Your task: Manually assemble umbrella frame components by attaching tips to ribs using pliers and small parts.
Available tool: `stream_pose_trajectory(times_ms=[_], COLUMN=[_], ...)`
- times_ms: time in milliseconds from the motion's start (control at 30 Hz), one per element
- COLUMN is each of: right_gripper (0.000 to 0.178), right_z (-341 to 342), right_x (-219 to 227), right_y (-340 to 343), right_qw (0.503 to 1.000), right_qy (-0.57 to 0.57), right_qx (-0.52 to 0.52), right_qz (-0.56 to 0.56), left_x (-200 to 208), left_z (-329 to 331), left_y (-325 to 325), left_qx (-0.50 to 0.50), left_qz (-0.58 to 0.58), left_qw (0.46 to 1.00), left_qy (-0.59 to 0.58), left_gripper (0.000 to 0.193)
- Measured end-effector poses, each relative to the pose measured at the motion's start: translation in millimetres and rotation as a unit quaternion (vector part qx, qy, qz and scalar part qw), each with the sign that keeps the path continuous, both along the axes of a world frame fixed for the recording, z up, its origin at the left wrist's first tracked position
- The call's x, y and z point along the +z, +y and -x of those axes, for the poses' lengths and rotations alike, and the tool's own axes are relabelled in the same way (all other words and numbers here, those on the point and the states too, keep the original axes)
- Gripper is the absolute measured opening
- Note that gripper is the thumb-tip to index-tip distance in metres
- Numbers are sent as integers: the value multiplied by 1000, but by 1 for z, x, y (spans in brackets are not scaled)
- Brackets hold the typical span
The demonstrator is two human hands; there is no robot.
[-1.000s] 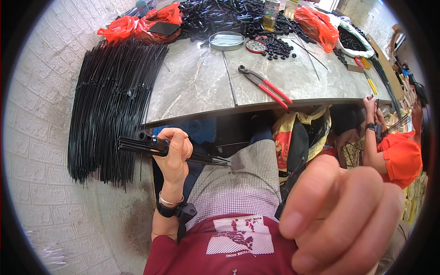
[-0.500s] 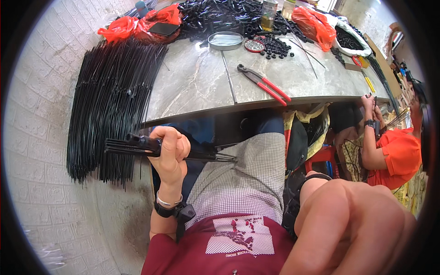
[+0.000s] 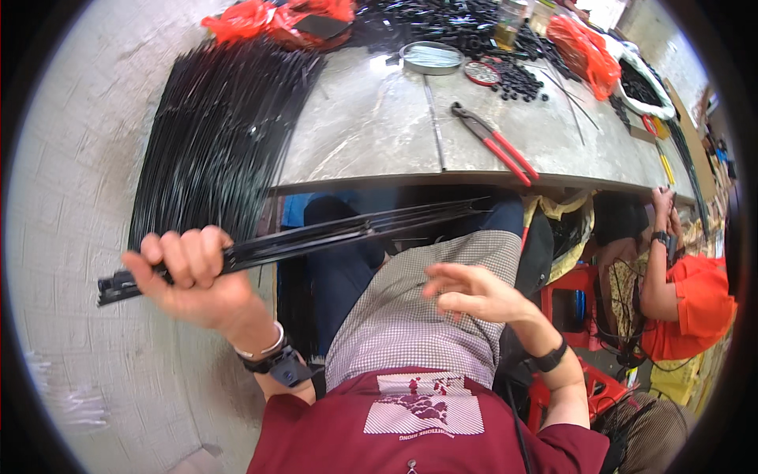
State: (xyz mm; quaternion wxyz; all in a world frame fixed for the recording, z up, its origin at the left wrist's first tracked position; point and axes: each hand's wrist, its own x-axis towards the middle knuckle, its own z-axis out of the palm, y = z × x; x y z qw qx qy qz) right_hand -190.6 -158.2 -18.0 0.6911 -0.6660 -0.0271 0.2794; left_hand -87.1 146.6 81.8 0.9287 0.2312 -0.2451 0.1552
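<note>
My left hand (image 3: 193,276) is wrapped round a bundle of thin black rods (image 3: 316,241) near its thicker left end. The bundle slants up to the right across my knees, below the table's front edge, and its thin tips spread slightly apart. Over the checked cloth on my lap, my right hand (image 3: 478,292) hovers with fingers apart and nothing in it. A large heap of black rods (image 3: 213,142) hangs over the table's left edge, just beyond my left hand. Red-handled pincers (image 3: 497,146) lie on the table ahead of my right hand.
On the grey table (image 3: 363,134) are a round tin (image 3: 431,59), a small red dish (image 3: 482,73), loose black caps (image 3: 521,83) and red plastic bags (image 3: 580,55). A white brick wall (image 3: 79,237) borders the left. A co-worker in orange (image 3: 687,304) sits at right.
My left hand has moved left with the bundle, which now stretches farther across my knees. My right hand has come from the lower right foreground to above my lap. The view has shifted.
</note>
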Motion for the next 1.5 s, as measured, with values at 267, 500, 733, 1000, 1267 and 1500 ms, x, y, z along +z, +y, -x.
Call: stream_pose_trajectory(times_ms=[267,500,733,1000,1267,1500], right_gripper=[36,28,31,20,25,25], right_z=[-24,-49,-83,-79,-81,-92], right_x=[-19,29,110,52,61,64], right_y=[18,-69,-157,-21,-1,-3], right_qw=[774,716,820,934,949,947], right_qy=[-40,-189,-383,-237,-233,-212], right_qx=[-407,-396,-305,-194,-125,-161], right_qz=[-484,-543,-297,-182,-171,-183], left_x=[-35,-56,-155,18,23,28], left_z=[24,26,84,-10,-53,-59], left_y=[10,-60,-145,-150,-170,-182], left_qx=[-62,-224,-621,-53,-34,-54], left_qz=[93,123,-422,-611,-541,-550], left_qw=[994,964,635,789,829,833], left_qy=[17,79,180,-37,-141,-34], left_gripper=[37,37,66,37,33,30])
